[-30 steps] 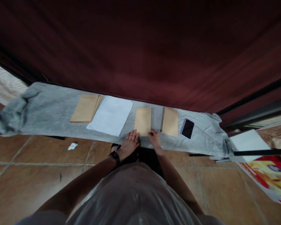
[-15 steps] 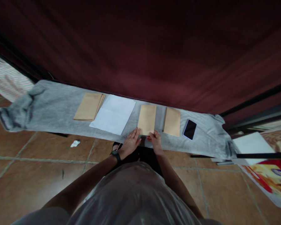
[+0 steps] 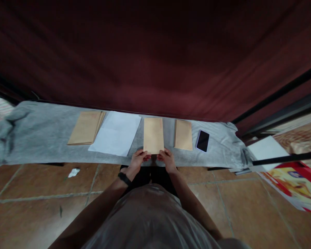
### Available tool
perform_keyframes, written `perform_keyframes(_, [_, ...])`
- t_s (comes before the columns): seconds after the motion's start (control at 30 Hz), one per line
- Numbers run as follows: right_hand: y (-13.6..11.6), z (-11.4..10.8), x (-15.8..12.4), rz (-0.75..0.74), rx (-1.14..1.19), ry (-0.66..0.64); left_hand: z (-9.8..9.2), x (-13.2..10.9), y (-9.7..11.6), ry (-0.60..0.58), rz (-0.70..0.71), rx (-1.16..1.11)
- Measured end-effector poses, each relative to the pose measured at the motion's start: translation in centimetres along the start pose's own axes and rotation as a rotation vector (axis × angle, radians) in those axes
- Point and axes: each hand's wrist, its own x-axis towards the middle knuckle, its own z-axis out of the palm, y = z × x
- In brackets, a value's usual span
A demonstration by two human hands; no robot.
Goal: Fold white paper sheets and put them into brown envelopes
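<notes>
A brown paper envelope point(image 3: 153, 135) with small red print lies upright in front of me, its near edge at the front of the cloth-covered table. My left hand point(image 3: 139, 159) pinches its near left corner, thumb on top and fingers curled below. At the near right corner my right hand point(image 3: 167, 159) grips it the same way. To the left are a stack of white paper sheets point(image 3: 116, 133) and a pile of brown envelopes point(image 3: 85, 128). On the right sits another stack of brown envelopes point(image 3: 183, 135).
A phone point(image 3: 203, 141) with a dark screen lies at the right on the grey cloth point(image 3: 49, 128). Behind the table hangs a dark red curtain point(image 3: 150, 69). A red and yellow box point(image 3: 295, 183) stands on the floor at the right; a white scrap point(image 3: 74, 172) lies on the tiles.
The left hand has gone from resting flat by the envelope's corner to gripping it. Red print now shows on the envelope's face, which looked plain before. My view has shifted slightly.
</notes>
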Motion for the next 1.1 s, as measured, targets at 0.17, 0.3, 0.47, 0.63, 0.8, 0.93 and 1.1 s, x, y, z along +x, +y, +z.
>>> perform_keyframes(0.17, [0.7,0.2,-0.5,0.137,0.236,0.021,0.7,0.2,-0.1,-0.020,0.013,-0.001])
perform_keyframes(0.3, [1.4,0.8,-0.9,0.168,0.241,-0.030,1.3,-0.1,0.0,-0.079,0.009,0.012])
perform_keyframes(0.47, [0.6,0.3,-0.3,0.116,0.216,0.029,1.5,-0.2,0.0,-0.132,0.037,0.139])
perform_keyframes(0.63, [-2.7,-2.9,1.2,-0.008,0.201,0.149,0.2,1.2,-0.2,-0.072,0.118,0.213])
perform_keyframes(0.8, [-5.9,-7.4,3.2,-0.064,0.212,0.296,-1.4,2.5,-0.5,-0.059,0.109,0.229])
perform_keyframes(0.93, [-6.5,-9.8,4.2,-0.041,0.207,0.355,-1.7,2.8,-0.6,-0.085,0.092,0.227])
perform_keyframes(1.1, [-6.0,-11.0,4.3,0.026,0.160,0.364,-1.8,2.9,-0.8,-0.084,0.113,0.235])
